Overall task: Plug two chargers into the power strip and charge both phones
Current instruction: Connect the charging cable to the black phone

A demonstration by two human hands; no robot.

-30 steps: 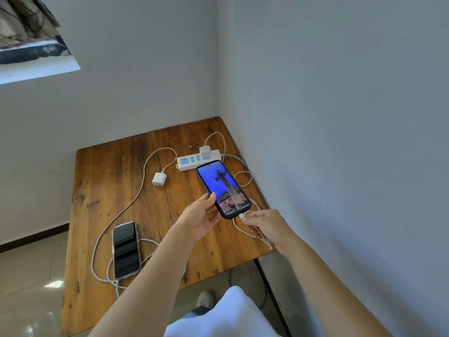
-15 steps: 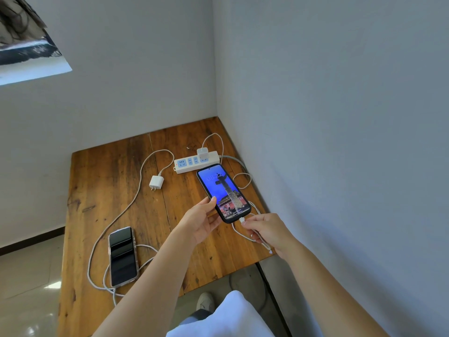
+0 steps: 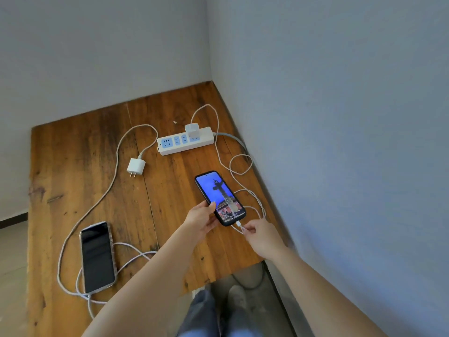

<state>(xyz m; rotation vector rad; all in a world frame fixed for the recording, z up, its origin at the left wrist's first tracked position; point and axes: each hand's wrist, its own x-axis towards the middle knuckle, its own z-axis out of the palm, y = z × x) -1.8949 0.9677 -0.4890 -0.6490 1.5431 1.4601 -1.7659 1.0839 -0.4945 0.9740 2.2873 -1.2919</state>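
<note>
Head view: lit phone (image 3: 220, 198) held between left hand (image 3: 201, 220) and right hand (image 3: 261, 235).

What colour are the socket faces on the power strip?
Light blue, set in the white power strip; the head view, the only one, shows them clearly.

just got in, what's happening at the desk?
A person is hooking up phones at a wooden table. The left hand steadies the lit phone while the right hand pinches the cable connector at its bottom edge. That cable runs to the charger plugged into the power strip. The second charger lies unplugged on the table, its cable leading toward the dark phone.
</note>
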